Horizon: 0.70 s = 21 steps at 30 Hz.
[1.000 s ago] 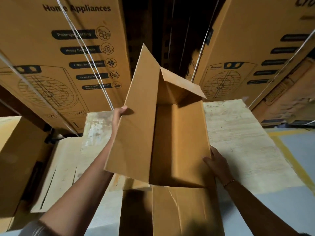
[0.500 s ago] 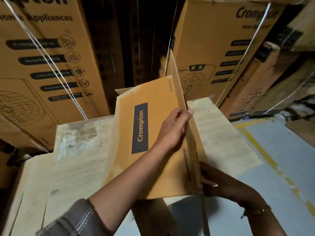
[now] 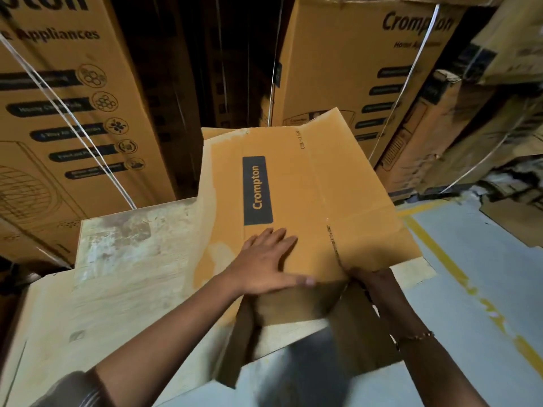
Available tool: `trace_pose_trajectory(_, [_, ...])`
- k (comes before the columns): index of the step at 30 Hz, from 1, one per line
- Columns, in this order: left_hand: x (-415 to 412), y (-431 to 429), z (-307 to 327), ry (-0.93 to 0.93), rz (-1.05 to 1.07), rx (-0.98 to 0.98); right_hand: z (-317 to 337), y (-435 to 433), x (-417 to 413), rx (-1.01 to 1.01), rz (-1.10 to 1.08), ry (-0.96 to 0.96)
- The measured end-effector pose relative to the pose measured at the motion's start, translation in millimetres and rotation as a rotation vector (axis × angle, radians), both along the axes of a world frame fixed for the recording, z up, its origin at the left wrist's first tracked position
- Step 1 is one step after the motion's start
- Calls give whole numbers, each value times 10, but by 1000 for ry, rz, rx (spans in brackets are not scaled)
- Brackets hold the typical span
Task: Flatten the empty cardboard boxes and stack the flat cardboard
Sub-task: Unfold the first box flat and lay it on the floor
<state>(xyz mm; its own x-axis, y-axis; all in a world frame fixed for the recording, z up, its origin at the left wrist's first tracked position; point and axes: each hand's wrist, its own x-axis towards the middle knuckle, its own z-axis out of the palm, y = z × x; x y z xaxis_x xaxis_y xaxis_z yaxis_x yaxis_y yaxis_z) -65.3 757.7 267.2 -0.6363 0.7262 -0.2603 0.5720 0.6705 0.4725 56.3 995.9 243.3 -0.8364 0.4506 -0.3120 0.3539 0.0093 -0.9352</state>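
A person is pressing a collapsed Crompton cardboard box (image 3: 296,183) down onto the pale worktop (image 3: 123,259). The box is lying straight ahead of both hands, its long axis running away from the person toward the worktop's far edge, its near right corner sitting close to the worktop's near right corner. The left hand (image 3: 264,259), fingers straight and spread, is bearing flat on the top panel just below the printed logo, nearer the box's middle. The right hand (image 3: 377,284) is meeting the near edge at the perforated crease; its fingers are tucked out of sight, so any pinch cannot be told. The blurred near flaps (image 3: 293,312) are hanging past the worktop's near edge, probably next for flattening.
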Motion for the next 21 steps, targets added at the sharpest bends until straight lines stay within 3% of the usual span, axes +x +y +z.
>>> trace_pose_trajectory(5, [146,-298,-206,262,25,-309,-306,426,-255,37,-10,-122])
trace_pose_trajectory(10, [230,-268,-398,358,173,-320,-140,591,-261,54,335,-173])
trace_pose_trajectory(12, [226,-244,-436,405,200,-328,-88,678,-232,216,543,-248])
trace_pose_trajectory(14, [203,-171,-422,466,215,-372,-99,752,-200,541,646,-349])
trace_pose_trajectory(17, [105,-10,-426,532,247,-466,-137,808,-153,922,417,-343])
trace_pose_trajectory(19, [37,79,-489,555,282,-505,-223,861,-146,900,262,-228])
trace_pose_trajectory(21, [-8,121,-553,565,305,-524,-309,910,-181,707,165,-121])
